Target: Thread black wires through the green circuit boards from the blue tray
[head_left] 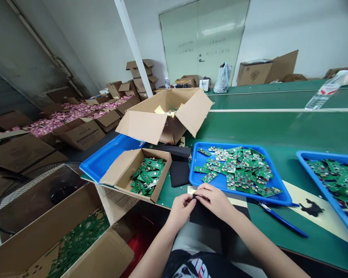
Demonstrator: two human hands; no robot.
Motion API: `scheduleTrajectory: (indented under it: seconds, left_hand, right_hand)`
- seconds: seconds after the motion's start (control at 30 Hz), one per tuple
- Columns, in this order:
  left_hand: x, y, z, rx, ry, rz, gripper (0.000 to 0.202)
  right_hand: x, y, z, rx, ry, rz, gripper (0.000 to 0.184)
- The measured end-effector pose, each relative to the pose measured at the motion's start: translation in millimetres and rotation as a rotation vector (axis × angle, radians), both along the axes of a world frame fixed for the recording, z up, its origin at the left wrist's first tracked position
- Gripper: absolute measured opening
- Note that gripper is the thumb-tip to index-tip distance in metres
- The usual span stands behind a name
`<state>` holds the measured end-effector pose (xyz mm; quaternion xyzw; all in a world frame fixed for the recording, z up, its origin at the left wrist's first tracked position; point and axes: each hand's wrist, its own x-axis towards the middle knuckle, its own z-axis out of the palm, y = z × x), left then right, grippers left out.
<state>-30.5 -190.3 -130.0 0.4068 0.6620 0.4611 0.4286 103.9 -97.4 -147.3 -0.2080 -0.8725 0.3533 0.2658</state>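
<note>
The left hand (180,208) and right hand (216,201) are pinching the top edge of a black foam sheet (207,214), which hangs over the near edge of the green worktop (278,131). Just beyond it, a blue tray (284,200) sits heaped with loose green circuit boards (234,170). From here, the main risk seems to be the sheet or a wrist catching the tray's near corner, which could shove it and spill boards. A blue pen (281,220) nearby could also get knocked off the edge.
</note>
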Motion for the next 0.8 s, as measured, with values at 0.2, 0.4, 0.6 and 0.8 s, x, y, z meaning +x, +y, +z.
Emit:
scheduleTrajectory:
  seconds: [0.2,0.4,0.6,0.8]
  left_hand:
    - [-2.7,0.8,-1.8,-0.004,-0.003,-0.006,0.021]
    - [-1.3,2.4,-6.7,-0.092,-0.076,-0.067,0.035]
    - [-5.3,6.6,-15.3,-0.136,0.017,-0.032,0.038]
    - [-26.4,7.8,-13.7,-0.128,0.333,0.081,0.024]
  right_hand:
    - [-4.5,1.4,-7.2,-0.033,0.024,0.025,0.013]
    - [2.9,-0.6,-7.9,-0.096,0.069,0.023,0.011]
    - [23.2,5.5,-6.8,-0.216,0.173,-0.07,0.01]
    - [89.9,23.1,-17.4,-0.347,0.377,-0.433,0.016]
